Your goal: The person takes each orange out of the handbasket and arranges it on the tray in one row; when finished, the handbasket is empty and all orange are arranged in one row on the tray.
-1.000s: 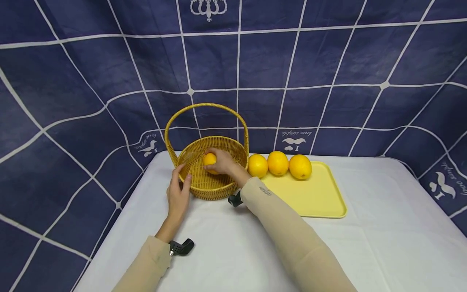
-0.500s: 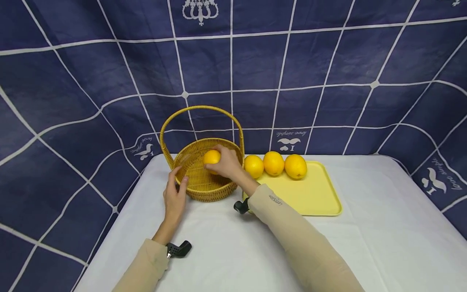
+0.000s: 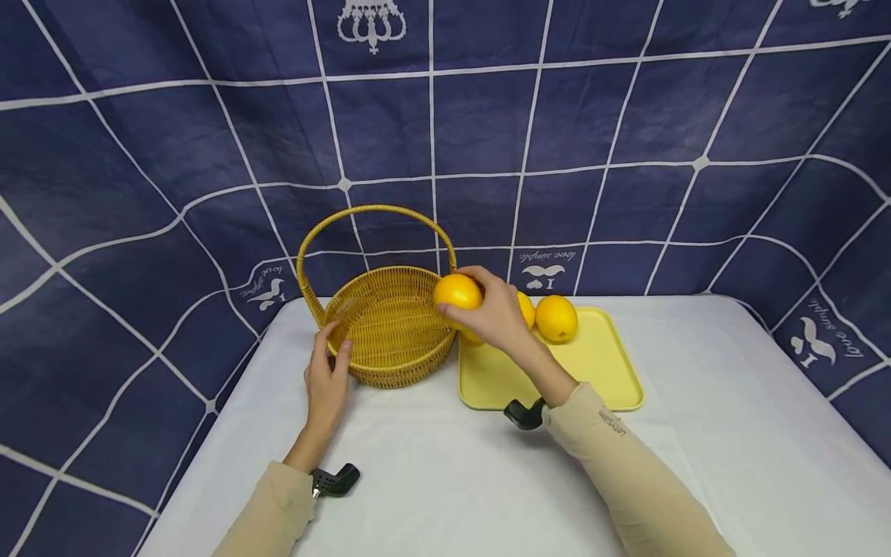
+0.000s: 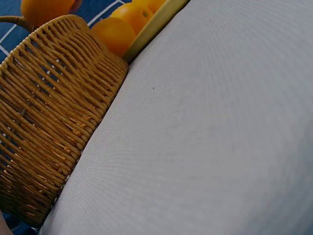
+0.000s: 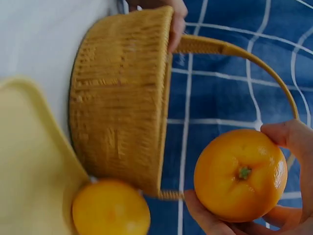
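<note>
An orange (image 3: 457, 292) is gripped between the thumb and fingers of my right hand (image 3: 496, 311), raised over the right rim of the wicker basket. The right wrist view shows that orange (image 5: 240, 175) with its green stem end facing the camera. My left hand (image 3: 327, 384) holds the near left rim of the basket (image 3: 400, 371), thumb and fingers on either side of it. The inside of the basket shows only bare weave. More oranges (image 3: 556, 318) sit along the back left of the yellow tray, partly hidden behind my right hand.
The yellow tray (image 3: 612, 379) lies right beside the basket on a white tablecloth (image 3: 431, 480). The basket's tall arched handle (image 3: 376, 209) stands upright. A dark blue curtain with white lines (image 3: 487, 139) hangs just behind the table.
My right hand has lifted the orange out of the basket and moved it right, above the rim beside the tray. My left hand stays at the basket's rim.
</note>
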Tool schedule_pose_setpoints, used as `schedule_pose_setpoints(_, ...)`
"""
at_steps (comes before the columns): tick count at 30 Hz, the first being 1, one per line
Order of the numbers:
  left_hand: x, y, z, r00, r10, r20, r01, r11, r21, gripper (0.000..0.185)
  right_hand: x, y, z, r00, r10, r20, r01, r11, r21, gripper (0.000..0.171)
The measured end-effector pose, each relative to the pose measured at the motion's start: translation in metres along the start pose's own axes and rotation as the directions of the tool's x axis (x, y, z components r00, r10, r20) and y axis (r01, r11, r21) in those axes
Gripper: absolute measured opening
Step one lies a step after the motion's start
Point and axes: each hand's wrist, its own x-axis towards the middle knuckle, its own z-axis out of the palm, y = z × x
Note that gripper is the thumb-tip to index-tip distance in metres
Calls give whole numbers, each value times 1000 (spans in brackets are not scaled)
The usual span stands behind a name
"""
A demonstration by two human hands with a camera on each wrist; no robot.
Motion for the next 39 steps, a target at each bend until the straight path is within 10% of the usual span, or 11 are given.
schedule_pose_setpoints(11,-6,-6,-4,1000,-24,-12,24,1000,12,45,-26,55,-58,977,109,-181,-114,993,-16,63)
schedule_pose_setpoints(27,-6,-8,-3,1000,-26,-9,27,998,51,46,-42,110,-99,882,247,-403,-296,953,-64,74)
schedule_pose_setpoints(39,0,-4,0,999,-28,23,26,998,64,46,-53,155,-107,854,345,-389,-397,916,-61,79)
